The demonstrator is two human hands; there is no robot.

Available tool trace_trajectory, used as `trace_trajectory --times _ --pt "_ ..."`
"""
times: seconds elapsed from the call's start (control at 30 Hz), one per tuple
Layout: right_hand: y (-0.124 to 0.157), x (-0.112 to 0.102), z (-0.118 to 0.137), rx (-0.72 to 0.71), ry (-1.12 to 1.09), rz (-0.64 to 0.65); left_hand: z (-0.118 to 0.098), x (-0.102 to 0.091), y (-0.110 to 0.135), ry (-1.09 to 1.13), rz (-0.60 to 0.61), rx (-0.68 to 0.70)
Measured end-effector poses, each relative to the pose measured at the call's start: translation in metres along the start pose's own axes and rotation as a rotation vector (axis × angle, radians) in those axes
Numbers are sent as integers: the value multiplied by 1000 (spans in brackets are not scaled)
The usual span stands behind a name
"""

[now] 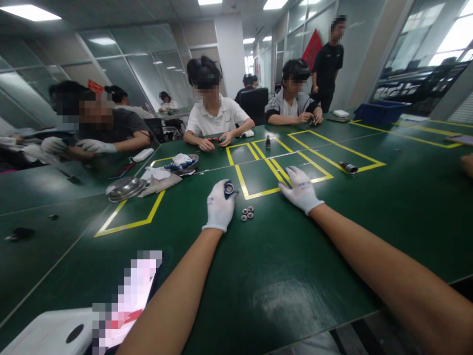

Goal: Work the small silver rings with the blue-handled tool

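Observation:
My left hand [219, 206], in a white glove with dark fingertips, is closed round a cylindrical metal part [229, 189] whose round end faces up. Just right of that wrist, several small round metal pieces [247, 213] lie close together on the green table [281, 266]. My right hand [301, 190], gloved the same way, is open with its fingers stretched out at the yellow tape. Nothing shows in its grasp. Beyond both hands, a small dark fitting [268, 142] stands upright, and a dark cylinder with a bright end [348, 167] lies on its side to the right.
Yellow tape rectangles [258, 194] mark the table. Metal bowls [126, 189] and cloths [160, 183] lie left. A phone [129, 305] leans on a white stand [51, 333] near my left forearm. Co-workers sit opposite; a blue bin [379, 113] stands far right.

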State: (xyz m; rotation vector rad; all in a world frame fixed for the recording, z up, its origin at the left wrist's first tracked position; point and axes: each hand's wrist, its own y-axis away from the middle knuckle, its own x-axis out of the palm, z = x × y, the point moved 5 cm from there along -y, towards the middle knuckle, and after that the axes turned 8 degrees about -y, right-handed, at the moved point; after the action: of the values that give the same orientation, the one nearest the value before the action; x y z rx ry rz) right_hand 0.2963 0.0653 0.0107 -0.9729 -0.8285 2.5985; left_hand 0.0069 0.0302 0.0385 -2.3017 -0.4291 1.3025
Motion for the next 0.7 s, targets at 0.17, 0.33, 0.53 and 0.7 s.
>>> trace_trajectory --times 0.17,0.33,0.53,0.7 --pt "-21 -73 -99 186 695 -90 36 10 2 10 -4 -172" --pt "-31 -126 -172 580 868 -98 43 16 4 -39 13 -178" --pt "-40 -128 -197 698 740 37 37 15 4 -129 71 -203" --pt "-29 -107 -162 484 700 96 34 19 5 -175 90 -229"
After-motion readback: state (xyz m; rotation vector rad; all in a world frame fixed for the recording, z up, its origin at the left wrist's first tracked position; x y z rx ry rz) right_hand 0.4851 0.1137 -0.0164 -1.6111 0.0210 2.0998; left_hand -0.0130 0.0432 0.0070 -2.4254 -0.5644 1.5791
